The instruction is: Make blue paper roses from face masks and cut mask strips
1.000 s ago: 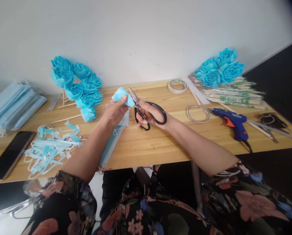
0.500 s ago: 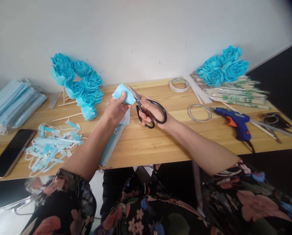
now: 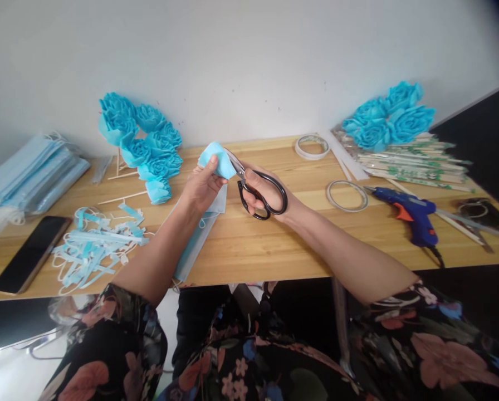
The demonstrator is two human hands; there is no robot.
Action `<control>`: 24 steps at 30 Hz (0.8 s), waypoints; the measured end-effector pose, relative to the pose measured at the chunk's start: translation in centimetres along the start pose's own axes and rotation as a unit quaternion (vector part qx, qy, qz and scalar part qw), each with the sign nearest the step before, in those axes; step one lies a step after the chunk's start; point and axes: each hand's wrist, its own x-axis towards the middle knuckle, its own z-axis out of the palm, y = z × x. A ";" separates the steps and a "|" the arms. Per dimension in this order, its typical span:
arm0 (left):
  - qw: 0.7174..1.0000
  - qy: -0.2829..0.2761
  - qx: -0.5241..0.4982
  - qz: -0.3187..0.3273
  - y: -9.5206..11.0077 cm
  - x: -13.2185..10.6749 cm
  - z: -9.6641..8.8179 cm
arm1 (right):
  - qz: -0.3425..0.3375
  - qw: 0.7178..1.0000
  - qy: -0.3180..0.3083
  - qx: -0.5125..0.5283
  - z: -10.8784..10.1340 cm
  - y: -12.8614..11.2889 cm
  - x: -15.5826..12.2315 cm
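My left hand [image 3: 202,185] pinches a folded piece of light blue mask fabric [image 3: 216,159] above the wooden table [image 3: 274,245]. My right hand [image 3: 261,189] has its fingers through the black handles of a pair of scissors [image 3: 255,187], whose blades reach into the right edge of the blue piece. Under my left wrist lie a few blue face masks [image 3: 197,236], hanging slightly over the table's near edge.
Finished blue fabric flowers [image 3: 145,145] lie at the back left, more flowers [image 3: 389,120] on wrapped sticks at the back right. Mask stack [image 3: 28,175], phone [image 3: 32,253], cut strips [image 3: 97,248] on the left. Tape rolls [image 3: 347,195], blue glue gun [image 3: 412,214] on the right.
The scissor blades have moved further into the blue piece and closed somewhat. Both hands stay together; the view shifted slightly to the left.
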 end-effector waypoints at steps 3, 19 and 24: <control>1.000 -0.006 -0.002 0.014 0.1 0.0 -0.1 | -0.002 1.000 0.000 -0.001 -0.1 -0.1 0.1; 0.999 -0.015 -0.012 0.039 -0.1 0.4 -0.4 | -0.003 1.000 0.015 -0.025 -0.2 0.0 0.1; 0.999 -0.020 -0.021 0.040 -0.2 0.6 -0.6 | -0.008 1.000 0.008 -0.026 -0.1 0.1 0.2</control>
